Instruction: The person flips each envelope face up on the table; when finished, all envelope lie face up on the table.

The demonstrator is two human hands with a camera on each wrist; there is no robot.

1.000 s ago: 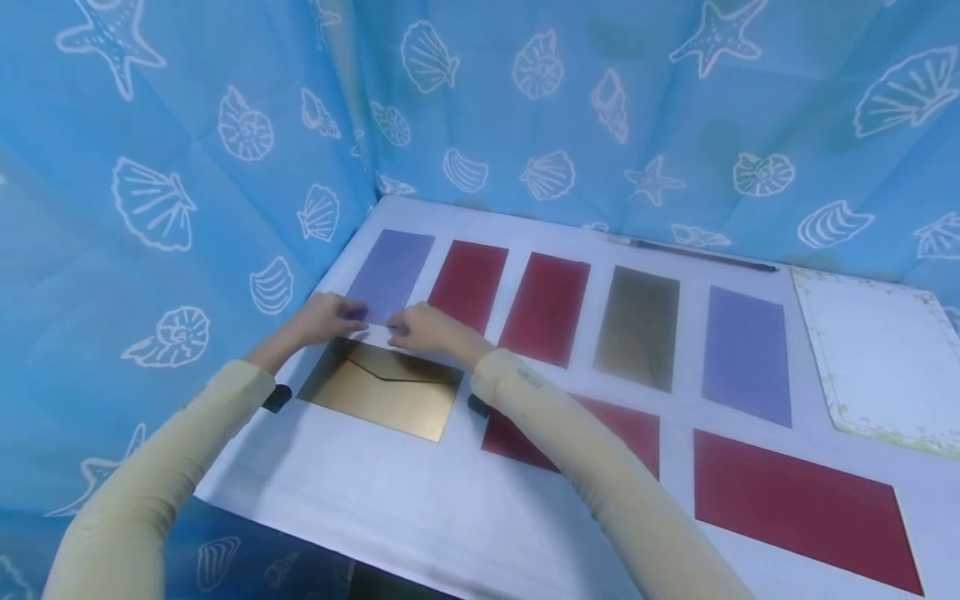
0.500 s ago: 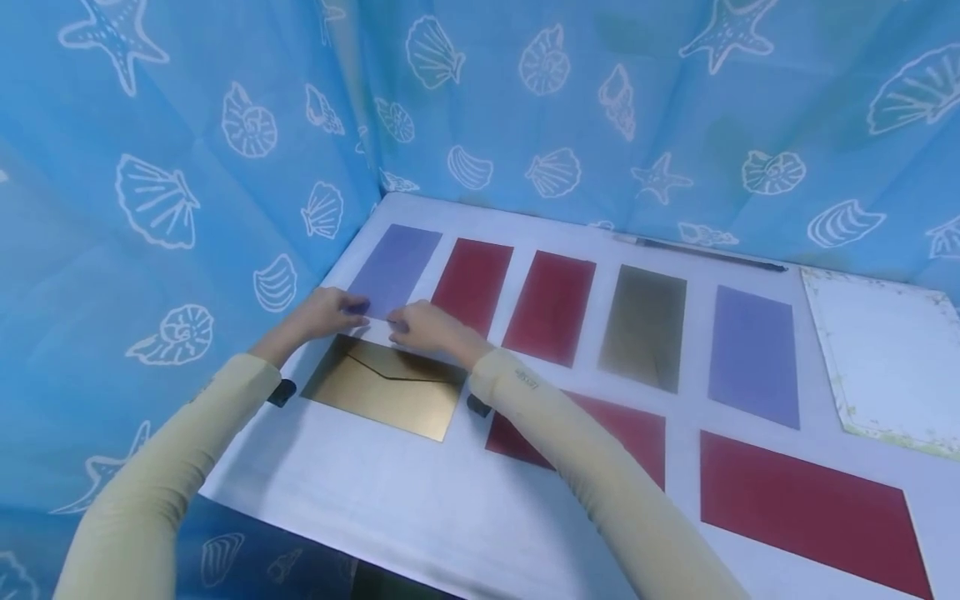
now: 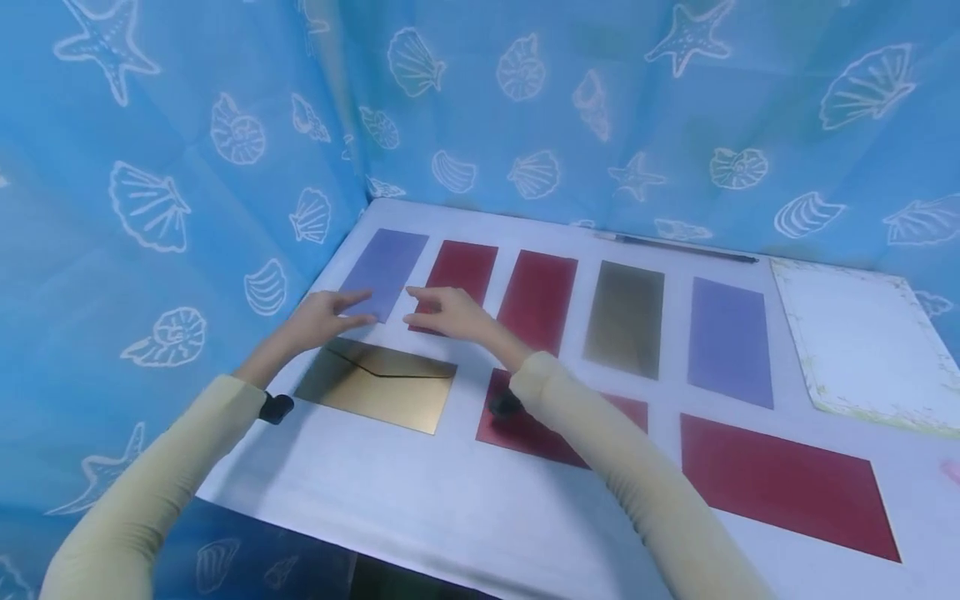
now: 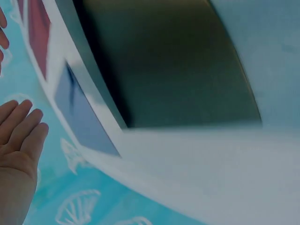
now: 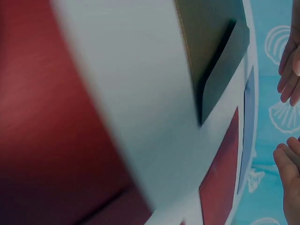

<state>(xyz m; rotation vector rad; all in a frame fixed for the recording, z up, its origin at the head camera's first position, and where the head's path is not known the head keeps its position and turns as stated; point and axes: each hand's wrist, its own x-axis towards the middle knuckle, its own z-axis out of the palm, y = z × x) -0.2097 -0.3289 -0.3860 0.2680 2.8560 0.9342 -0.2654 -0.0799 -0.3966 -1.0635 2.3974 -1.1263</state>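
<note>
A gold envelope [image 3: 382, 400] with a pointed flap lies on the white table near the left end. Just beyond its far edge, my left hand [image 3: 322, 318] hovers with thumb and fingers spread, overlapping the near end of a purple envelope [image 3: 390, 267]. My right hand [image 3: 453, 312] faces it, fingers and thumb extended and apart, in front of a red envelope [image 3: 465, 262]. Both hands hold nothing. From the left wrist, the gold envelope [image 4: 173, 65] looms large beside the straight fingers of my left hand [image 4: 18, 145]. The right wrist view shows my right hand [image 5: 291, 178] at the edge.
To the right in the back row lie another red envelope [image 3: 540, 292], a dull gold one [image 3: 626, 321] and a purple one [image 3: 731, 342]. Nearer are two red envelopes, one [image 3: 540, 442] under my right wrist. A floral-bordered sheet [image 3: 862, 342] and thin dark stick [image 3: 675, 246] lie farther off.
My fingers were curled close above the gold envelope's far edge; both hands have now opened and moved apart, the right one shifting right. The gold envelope stays in place.
</note>
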